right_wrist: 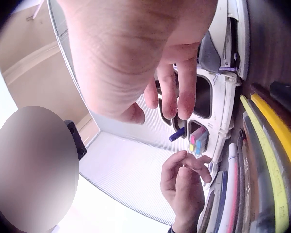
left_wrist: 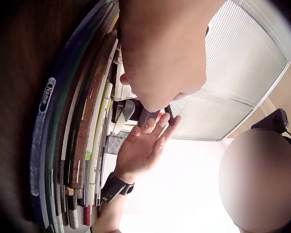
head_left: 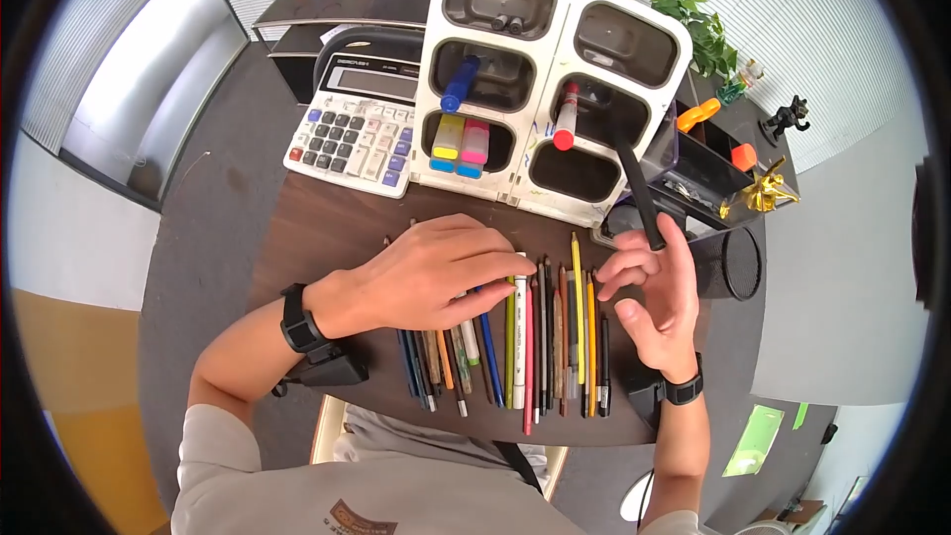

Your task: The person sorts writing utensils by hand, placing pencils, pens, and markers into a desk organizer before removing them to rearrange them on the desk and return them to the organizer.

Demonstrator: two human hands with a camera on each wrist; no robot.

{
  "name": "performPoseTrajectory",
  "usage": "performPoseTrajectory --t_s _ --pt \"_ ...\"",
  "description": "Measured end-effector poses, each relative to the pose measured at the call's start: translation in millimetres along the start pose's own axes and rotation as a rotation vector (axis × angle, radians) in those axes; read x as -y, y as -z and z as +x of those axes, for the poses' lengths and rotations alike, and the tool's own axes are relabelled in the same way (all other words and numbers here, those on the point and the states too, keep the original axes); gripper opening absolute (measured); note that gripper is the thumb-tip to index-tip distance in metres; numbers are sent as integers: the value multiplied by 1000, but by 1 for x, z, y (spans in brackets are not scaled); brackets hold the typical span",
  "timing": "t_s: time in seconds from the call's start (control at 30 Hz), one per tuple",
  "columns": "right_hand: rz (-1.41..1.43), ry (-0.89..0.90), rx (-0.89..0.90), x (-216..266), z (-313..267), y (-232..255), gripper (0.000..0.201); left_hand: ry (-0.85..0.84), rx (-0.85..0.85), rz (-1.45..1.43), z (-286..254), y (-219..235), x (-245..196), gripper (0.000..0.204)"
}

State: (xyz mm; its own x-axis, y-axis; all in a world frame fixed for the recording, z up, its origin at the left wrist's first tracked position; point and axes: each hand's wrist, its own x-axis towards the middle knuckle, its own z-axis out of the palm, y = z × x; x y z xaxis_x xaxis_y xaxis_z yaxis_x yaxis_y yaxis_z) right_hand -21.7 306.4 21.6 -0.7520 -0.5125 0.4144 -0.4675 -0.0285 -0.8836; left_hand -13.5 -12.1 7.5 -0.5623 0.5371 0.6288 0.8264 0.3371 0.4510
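Beside the organizer, my right hand (head_left: 670, 309) is raised with loosely bent fingers, its index fingertip right at the end of a black marker (head_left: 639, 193). That marker slants out of the right middle compartment of the white organizer (head_left: 556, 59), where a red-capped marker (head_left: 566, 121) also sits. My left hand (head_left: 426, 272) hovers palm down over a row of pencils and pens, fingers softly bent. Its fingertips overlap the top of a white marker (head_left: 519, 357); nothing shows in its grasp in the right wrist view. A yellow pencil (head_left: 578, 307) lies farther right in the row.
Left compartments hold a blue marker (head_left: 459, 86), a yellow highlighter (head_left: 448, 136) and a pink highlighter (head_left: 475, 142). A calculator (head_left: 355, 129) leans at the organizer's left. On the right stand a mesh pen cup (head_left: 738, 263) and a gold figurine (head_left: 763, 190).
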Motion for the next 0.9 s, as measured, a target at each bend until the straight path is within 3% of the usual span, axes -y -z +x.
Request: performPoseTrajectory --t_s 0.27,0.9 --pt "1 -12 92 1 7 -5 106 -9 37 16 -1 -1 0 33" --pt "-53 34 167 4 10 -5 117 10 51 17 -2 -3 2 36"
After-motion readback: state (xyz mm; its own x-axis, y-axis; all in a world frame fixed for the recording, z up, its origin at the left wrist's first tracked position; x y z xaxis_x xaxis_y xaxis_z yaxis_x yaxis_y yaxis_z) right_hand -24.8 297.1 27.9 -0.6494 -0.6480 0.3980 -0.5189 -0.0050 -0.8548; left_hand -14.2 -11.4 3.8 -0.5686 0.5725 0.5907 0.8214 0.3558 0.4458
